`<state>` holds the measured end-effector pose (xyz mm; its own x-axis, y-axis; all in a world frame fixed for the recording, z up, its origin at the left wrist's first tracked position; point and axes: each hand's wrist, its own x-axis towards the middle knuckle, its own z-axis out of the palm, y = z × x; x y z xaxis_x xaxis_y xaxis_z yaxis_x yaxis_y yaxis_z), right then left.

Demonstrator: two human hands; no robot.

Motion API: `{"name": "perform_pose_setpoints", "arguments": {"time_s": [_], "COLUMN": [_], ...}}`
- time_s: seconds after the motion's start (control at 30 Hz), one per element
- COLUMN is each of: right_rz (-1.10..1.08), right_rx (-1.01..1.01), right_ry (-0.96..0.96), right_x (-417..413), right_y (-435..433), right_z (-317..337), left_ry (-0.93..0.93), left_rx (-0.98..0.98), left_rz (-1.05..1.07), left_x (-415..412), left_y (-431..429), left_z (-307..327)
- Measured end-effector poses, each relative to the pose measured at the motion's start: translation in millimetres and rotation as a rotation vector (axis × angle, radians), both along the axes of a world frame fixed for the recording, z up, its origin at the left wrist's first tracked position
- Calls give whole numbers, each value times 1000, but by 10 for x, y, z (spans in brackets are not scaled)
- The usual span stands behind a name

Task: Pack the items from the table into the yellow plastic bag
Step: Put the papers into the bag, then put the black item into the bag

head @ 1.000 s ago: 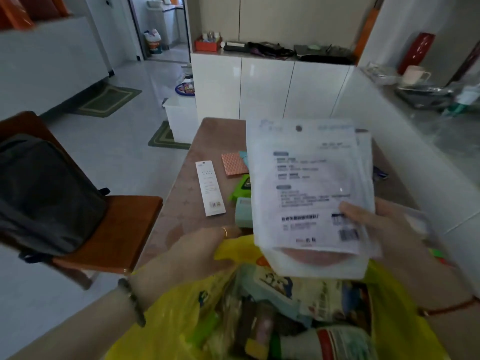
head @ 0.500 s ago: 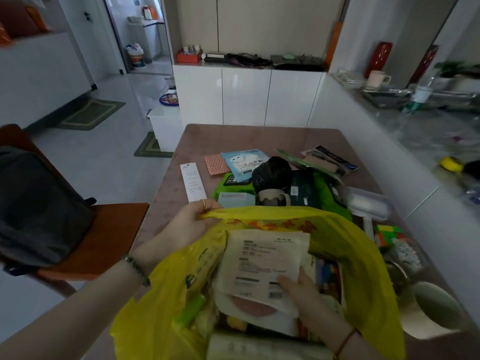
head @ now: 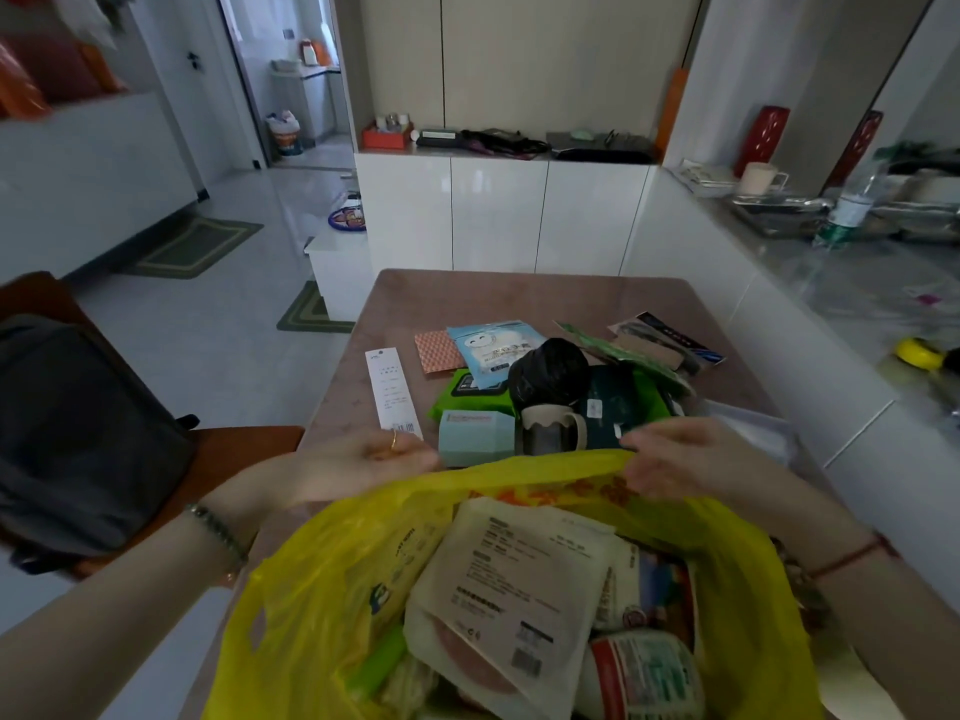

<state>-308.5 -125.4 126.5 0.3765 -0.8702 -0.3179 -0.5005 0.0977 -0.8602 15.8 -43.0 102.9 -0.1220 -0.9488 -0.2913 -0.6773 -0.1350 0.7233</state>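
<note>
The yellow plastic bag (head: pixel 322 579) stands open in front of me. Inside lies a white printed packet (head: pixel 514 579) on top of a bottle and other items. My left hand (head: pixel 363 459) grips the bag's far rim on the left. My right hand (head: pixel 696 459) rests on the same rim further right, fingers bent over the plastic. Beyond the bag on the table (head: pixel 519 298) lie a mug (head: pixel 550 428), a pale blue box (head: pixel 475 433), a green wipes pack (head: pixel 467 392), a black bundle (head: pixel 545 371), a blue face-mask pack (head: pixel 493 348), an orange patterned square (head: pixel 439 350) and a long white strip (head: pixel 392 392).
A wooden chair (head: pixel 223 459) with a dark backpack (head: pixel 78 439) stands left of the table. A white wall ledge (head: pixel 831 387) runs along the right side. White cabinets (head: pixel 498 215) stand behind the table's far edge. More flat packets (head: pixel 665 340) lie at the table's far right.
The white packet went from my raised right hand down into the bag and was let go. My right hand then came up to the bag's far rim.
</note>
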Motion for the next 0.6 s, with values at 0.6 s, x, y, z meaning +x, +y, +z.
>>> {"name": "perform_pose_setpoints", "arguments": {"time_s": [0.6], "right_rz": [203], "right_rx": [-428], "right_ry": [579], "right_x": [1078], "right_y": [-1711], "right_z": [-851], "left_ry": [316], "left_rx": [98], "left_rz": [201], "left_x": [-425], "left_y": [-1025], "left_z": [-216]}}
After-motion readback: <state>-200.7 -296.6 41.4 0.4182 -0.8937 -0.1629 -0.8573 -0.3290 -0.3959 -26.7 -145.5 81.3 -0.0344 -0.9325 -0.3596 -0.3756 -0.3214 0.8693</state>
